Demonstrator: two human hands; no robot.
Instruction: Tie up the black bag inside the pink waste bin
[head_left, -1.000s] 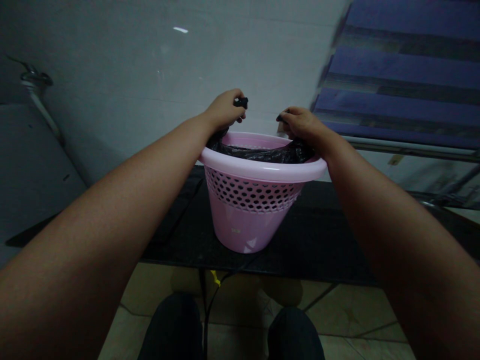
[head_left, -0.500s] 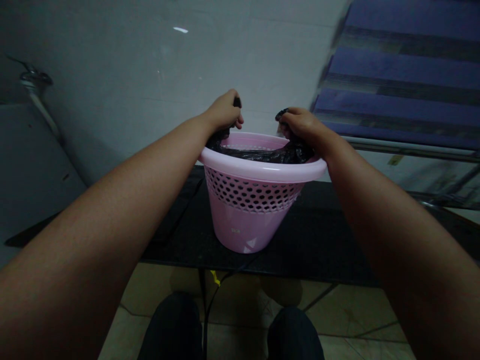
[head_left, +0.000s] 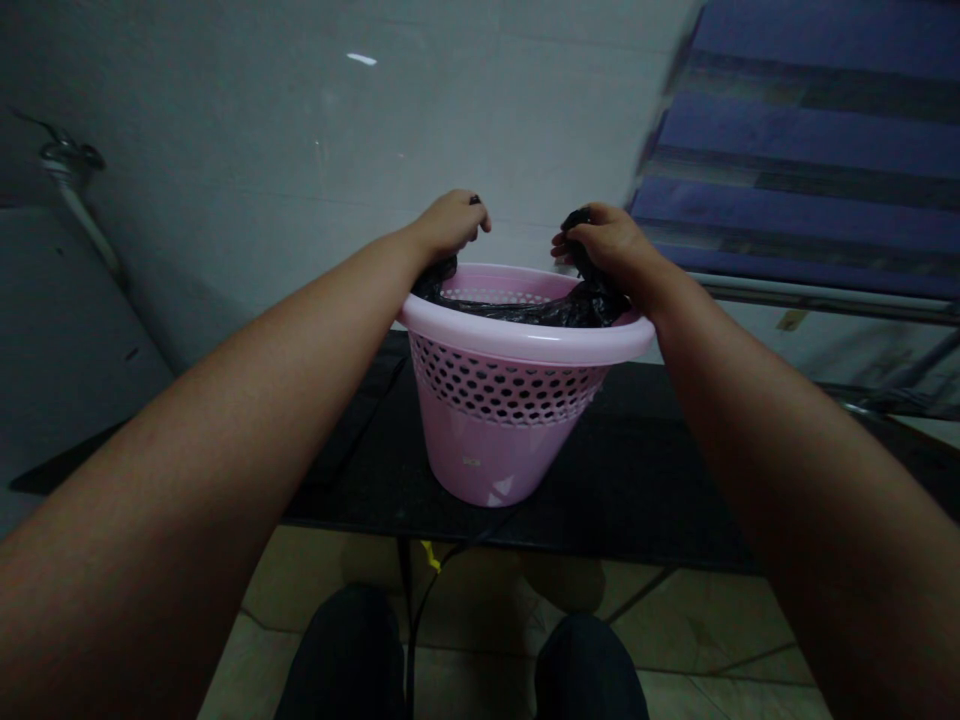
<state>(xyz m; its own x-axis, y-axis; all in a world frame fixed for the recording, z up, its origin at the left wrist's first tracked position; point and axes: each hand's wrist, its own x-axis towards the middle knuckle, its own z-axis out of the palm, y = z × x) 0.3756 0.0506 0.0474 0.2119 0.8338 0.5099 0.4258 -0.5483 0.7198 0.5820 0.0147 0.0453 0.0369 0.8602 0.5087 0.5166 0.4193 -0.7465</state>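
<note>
The ends of the black plastic bag (head_left: 517, 312) disappear inside the left hand (head_left: 448, 226) and right hand (head_left: 609, 245). At one o'clock, a blue slatted panel (head_left: 795, 150) blurs and runs off the frame. At six o'clock, the edge cuts off dark trousers (head_left: 337, 660). The small mark (head_left: 471, 461) on the pink basket (head_left: 495, 470) is unreadable.

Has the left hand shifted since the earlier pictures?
Yes, slightly downward: the left hand now sits a little closer to the rim of the pink plastic basket, which has not moved in view.

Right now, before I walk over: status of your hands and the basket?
Left hand, right hand both gripping black plastic bag. Pink perforated basket upright on dark table. Only the bag between hands and rim.
</note>
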